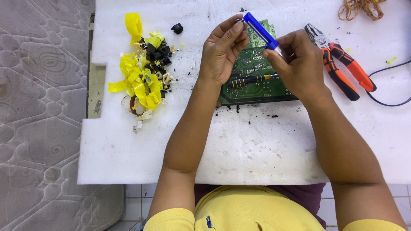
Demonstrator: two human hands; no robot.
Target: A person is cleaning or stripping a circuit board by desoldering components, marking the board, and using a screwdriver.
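A green circuit board (pixel 250 64) lies on a white foam sheet (pixel 239 141). Above it I hold a blue pen-shaped tool (pixel 260 29) with both hands. My left hand (pixel 220 51) pinches the tool's upper end with its fingertips. My right hand (pixel 297 64) grips the lower silver end. A small black and yellow screwdriver (pixel 248 80) rests on the board between my hands.
A heap of yellow tape strips and black plastic bits (pixel 143 70) lies at the left of the foam. Orange and black pliers (pixel 340 62) rest at the right, beside a black cable (pixel 385 85). Tangled rubber bands (pixel 361 7) sit top right. A patterned mattress (pixel 40 115) borders the left.
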